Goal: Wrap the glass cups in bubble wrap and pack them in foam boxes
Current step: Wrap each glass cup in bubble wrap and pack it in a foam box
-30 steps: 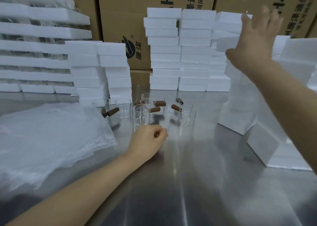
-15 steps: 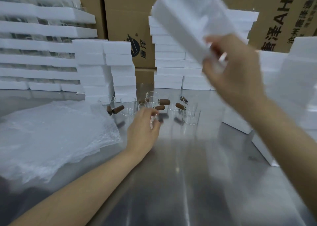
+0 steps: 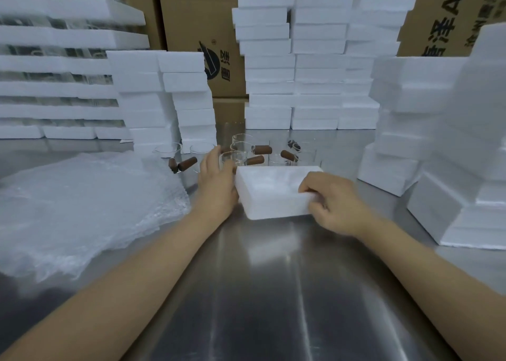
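A white rectangular foam box (image 3: pixel 273 193) lies flat on the brushed steel bench (image 3: pixel 273 292), its hollow facing up and its long axis running left to right across the person's front. The cluster of clear glass cups with brown cork-like handles (image 3: pixel 246 152) stands just beyond the box's far left corner, so the next reach goes forward and slightly left. The crumpled sheets of clear bubble wrap (image 3: pixel 82 210) lie well to the left, on the near-left part of the bench.

The left hand (image 3: pixel 217 185) is the nearer one to the cups: its palm rests against the box's left end and its fingers stretch forward, spread, toward the closest cup; whether they touch the glass is hard to tell through the blur. The right hand (image 3: pixel 332 203) is clamped on the box's near right corner, fingers over the rim, thumb side lower. Both forearms run in from the near edge, converging on the box.
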`<state>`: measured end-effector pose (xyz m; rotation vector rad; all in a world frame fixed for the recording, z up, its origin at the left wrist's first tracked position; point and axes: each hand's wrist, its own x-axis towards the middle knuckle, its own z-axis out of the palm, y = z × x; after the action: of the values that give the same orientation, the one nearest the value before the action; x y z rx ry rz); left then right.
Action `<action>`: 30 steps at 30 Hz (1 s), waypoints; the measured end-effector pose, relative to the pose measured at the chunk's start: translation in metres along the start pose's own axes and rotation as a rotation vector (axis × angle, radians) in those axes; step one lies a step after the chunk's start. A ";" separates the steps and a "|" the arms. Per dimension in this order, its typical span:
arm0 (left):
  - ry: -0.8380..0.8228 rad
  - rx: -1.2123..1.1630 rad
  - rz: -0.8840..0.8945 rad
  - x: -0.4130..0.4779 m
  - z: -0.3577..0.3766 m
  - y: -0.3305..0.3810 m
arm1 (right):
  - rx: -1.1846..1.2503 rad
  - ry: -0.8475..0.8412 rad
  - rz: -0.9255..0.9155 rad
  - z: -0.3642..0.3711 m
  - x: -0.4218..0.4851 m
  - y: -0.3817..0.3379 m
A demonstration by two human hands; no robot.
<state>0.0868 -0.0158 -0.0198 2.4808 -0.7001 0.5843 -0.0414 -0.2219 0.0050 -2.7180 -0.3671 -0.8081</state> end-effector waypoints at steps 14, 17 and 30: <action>0.042 -0.093 -0.029 0.002 -0.001 -0.001 | -0.153 -0.214 0.042 -0.004 0.000 -0.002; 0.063 -0.156 -0.032 -0.002 -0.004 0.002 | -0.184 -0.202 0.011 0.000 0.000 -0.001; 0.537 -0.685 0.151 -0.026 -0.029 0.039 | 0.315 0.056 0.108 0.022 0.003 -0.024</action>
<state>0.0370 -0.0189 0.0029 1.5597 -0.7152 0.8500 -0.0356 -0.1916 -0.0066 -2.3958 -0.3040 -0.7276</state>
